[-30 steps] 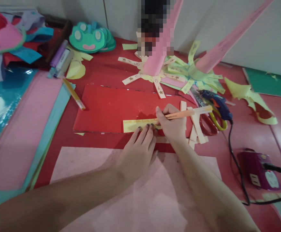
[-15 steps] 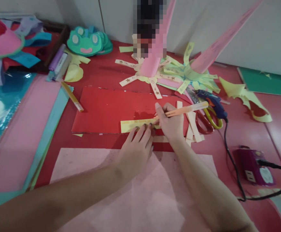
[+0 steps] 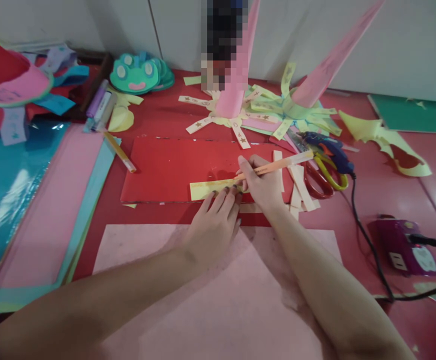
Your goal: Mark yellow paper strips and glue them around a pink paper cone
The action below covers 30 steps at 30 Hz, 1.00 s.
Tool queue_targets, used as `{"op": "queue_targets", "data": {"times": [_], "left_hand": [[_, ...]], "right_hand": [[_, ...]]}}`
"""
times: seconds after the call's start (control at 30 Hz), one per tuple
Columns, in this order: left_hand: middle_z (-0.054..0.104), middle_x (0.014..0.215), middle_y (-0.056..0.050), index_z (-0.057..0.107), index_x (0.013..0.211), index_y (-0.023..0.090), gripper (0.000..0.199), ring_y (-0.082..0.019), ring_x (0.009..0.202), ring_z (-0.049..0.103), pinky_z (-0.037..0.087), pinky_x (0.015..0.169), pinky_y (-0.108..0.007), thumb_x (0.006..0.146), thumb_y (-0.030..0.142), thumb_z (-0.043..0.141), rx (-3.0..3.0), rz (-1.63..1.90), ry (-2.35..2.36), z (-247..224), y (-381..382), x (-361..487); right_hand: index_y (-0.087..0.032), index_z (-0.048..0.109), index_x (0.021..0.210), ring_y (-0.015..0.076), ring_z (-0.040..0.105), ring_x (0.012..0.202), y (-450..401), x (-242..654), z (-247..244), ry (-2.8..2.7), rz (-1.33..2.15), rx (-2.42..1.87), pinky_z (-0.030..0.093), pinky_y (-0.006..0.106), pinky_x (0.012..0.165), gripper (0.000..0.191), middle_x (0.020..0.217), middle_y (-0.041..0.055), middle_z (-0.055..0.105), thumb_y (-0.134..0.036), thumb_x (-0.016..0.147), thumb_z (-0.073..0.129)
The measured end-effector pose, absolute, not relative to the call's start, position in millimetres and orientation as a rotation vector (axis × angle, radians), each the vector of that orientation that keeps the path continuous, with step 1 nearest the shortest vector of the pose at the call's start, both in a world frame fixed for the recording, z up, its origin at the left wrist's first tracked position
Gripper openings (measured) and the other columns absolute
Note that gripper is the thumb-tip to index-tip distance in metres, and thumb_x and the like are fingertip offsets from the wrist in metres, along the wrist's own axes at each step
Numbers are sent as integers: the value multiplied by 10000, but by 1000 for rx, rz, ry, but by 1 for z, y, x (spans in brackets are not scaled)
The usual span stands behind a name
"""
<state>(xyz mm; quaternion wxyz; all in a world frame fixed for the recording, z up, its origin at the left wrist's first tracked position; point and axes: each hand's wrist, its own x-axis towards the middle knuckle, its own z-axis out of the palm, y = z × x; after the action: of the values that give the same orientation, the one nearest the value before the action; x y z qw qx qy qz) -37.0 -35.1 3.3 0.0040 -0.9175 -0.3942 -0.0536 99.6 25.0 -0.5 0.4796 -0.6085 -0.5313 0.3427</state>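
Yellow strip [image 3: 206, 188] partly under left hand [image 3: 215, 220].

We are hiding part of the yellow strip [image 3: 205, 192] behind our left hand [image 3: 215, 220] and right hand [image 3: 265, 190], and we are not making out its tiny, blurred orange marks [image 3: 214, 183]. Pixel blocks [image 3: 223, 37] are masking a patch beside a pink cone [image 3: 230, 102]. The view's edges are cutting off the blue packet [image 3: 11, 175] and green board [image 3: 413, 115].
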Motion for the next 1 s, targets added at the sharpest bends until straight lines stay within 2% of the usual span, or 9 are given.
{"op": "queue_targets", "data": {"times": [0.23,0.6,0.77,0.87,1.0], "left_hand": [[454,1339,-144,449,1267,36,440,-272,1220,414,328,1025,-411,938,260,261,-2909,-171,-1252,6,-34,-37],[480,1317,-127,434,1279,38,443,-257,1218,412,317,1027,-394,937,271,276,-2875,-184,-1240,4,-36,-39],[498,1301,-115,450,1267,47,435,-251,1211,421,325,1019,-388,935,262,270,-2872,-207,-1256,3,-36,-39],[488,1311,-121,453,1267,55,428,-253,1217,418,311,1026,-395,931,263,287,-2878,-215,-1266,2,-35,-40],[474,1329,-127,480,1243,59,416,-257,1228,411,305,1032,-400,927,258,297,-2884,-201,-1244,3,-35,-39]], "right_hand": [[-194,445,537,65,469,386,21,99,-3,-1266,858,-1447,392,192,446,340,367,-79,428,-357,825,523],[-184,515,588,74,477,369,23,103,-6,-1243,914,-1438,338,184,385,343,363,-79,418,-450,804,538],[-182,510,580,64,456,372,22,105,-4,-1279,940,-1441,363,187,412,347,371,-73,439,-448,800,548],[-185,475,554,58,448,374,21,105,-1,-1301,927,-1438,373,192,425,358,391,-67,462,-433,799,557],[-192,389,508,71,513,416,22,103,1,-1313,809,-1486,355,185,417,400,404,-72,416,-409,781,585]]}}
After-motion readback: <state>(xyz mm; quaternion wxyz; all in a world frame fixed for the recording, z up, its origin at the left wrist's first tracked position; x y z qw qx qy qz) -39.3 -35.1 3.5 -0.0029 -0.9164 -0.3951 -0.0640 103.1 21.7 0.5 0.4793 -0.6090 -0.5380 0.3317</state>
